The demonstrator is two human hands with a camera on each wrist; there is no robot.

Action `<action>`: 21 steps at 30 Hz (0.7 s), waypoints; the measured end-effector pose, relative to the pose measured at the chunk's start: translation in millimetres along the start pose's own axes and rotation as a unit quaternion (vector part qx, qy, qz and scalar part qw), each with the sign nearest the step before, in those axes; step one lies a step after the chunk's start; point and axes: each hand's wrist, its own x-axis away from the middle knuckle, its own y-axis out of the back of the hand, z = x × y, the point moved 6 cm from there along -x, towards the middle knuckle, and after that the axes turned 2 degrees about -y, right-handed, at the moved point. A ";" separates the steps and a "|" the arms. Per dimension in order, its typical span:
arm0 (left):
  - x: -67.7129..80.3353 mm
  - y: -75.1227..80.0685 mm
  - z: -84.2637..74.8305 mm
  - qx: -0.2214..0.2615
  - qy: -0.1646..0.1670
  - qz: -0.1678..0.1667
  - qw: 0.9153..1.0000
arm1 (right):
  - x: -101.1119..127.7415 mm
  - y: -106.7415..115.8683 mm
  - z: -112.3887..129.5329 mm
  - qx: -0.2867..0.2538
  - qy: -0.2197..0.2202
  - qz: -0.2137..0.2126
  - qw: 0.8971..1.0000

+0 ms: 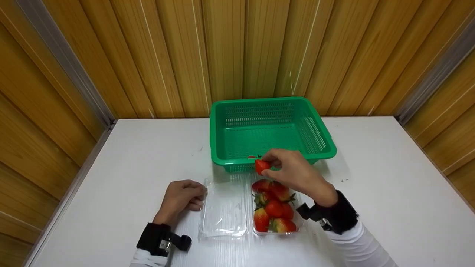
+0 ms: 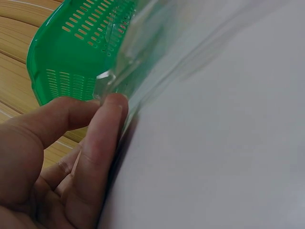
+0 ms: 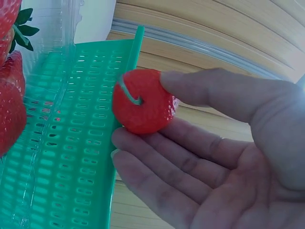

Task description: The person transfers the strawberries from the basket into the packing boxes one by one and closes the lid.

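Observation:
My right hand (image 1: pixel 297 174) pinches a strawberry (image 1: pixel 261 166) between thumb and fingers, over the near rim of the green basket (image 1: pixel 272 162). In the right wrist view this strawberry (image 3: pixel 143 101) shows its cap end with a thin green stem. Below the hand, several strawberries (image 1: pixel 274 208) fill one half of an open clear plastic clamshell box. The clamshell's lid (image 1: pixel 224 211) lies flat to the left. At the lid's left edge my left hand (image 1: pixel 183 196) pinches the plastic, seen close up between its fingertips (image 2: pixel 116 102) in the left wrist view.
Behind the clamshell, the perforated basket stands against the wood-look back wall (image 1: pixel 226 55). Part of a strawberry (image 1: pixel 251 157) shows inside, just behind its near rim. White tabletop (image 1: pixel 386 178) extends on both sides, bounded by side walls.

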 end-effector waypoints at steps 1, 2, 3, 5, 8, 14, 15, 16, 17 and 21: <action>0.2 0.1 -0.3 0.001 0.000 0.000 1.000 | 0.3 -0.6 0.5 0.001 -0.001 0.003 1.000; 0.3 0.2 -0.6 0.001 0.001 0.000 1.000 | 0.7 -1.2 1.2 0.003 -0.002 0.006 1.000; 0.4 0.2 -0.8 0.000 0.000 0.000 1.000 | 1.1 -1.8 1.5 0.005 -0.005 0.009 1.000; 0.4 0.4 -1.0 0.000 0.002 0.000 1.000 | 1.7 -3.4 2.0 0.007 -0.007 0.017 1.000; 0.2 0.3 -0.7 -0.002 0.001 0.002 1.000 | 1.9 -6.4 2.9 0.010 -0.008 0.031 0.999; 0.5 0.3 -1.1 0.000 0.001 0.004 1.000 | 0.1 -12.7 1.1 0.029 -0.016 0.044 0.998; 0.6 0.3 -1.3 0.000 0.001 0.005 1.000 | -0.2 -13.7 0.6 0.032 -0.020 0.045 0.998; 0.8 0.2 -1.5 0.001 0.001 0.005 1.000 | -0.5 -14.7 0.3 0.035 -0.022 0.046 0.998; 0.8 0.2 -1.6 0.001 0.000 0.005 1.000 | -0.8 -15.7 0.0 0.038 -0.024 0.047 0.998; 0.7 0.0 -1.9 0.001 0.001 0.003 1.000 | -2.1 -19.5 -1.6 0.046 -0.029 0.054 0.997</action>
